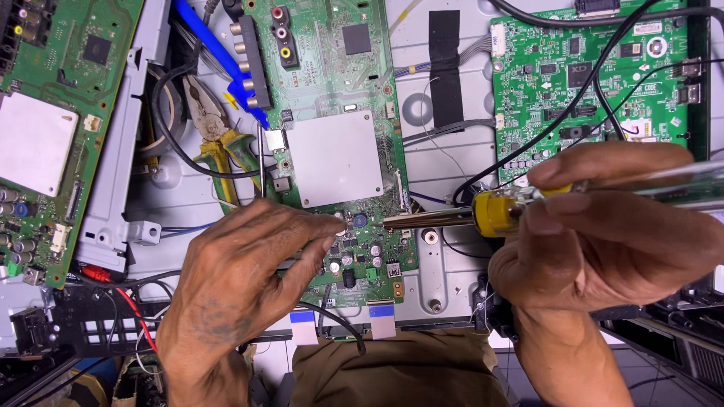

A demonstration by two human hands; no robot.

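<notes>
My right hand (603,234) grips a soldering iron (498,211) with a yellow collar and clear handle, held level, its metal tip pointing left at the lower part of a green circuit board (324,83). My left hand (241,279) rests on that board's lower left edge, fingertips pinched beside small capacitors near the iron's tip; whether it holds something thin I cannot tell. A silver heat shield (335,158) covers the board's middle.
A second green board (573,75) lies at the upper right with black cables (528,143) crossing it. A third board (53,128) sits at the left. Pliers with yellow-green handles (215,136) and a blue-handled tool (219,56) lie between boards.
</notes>
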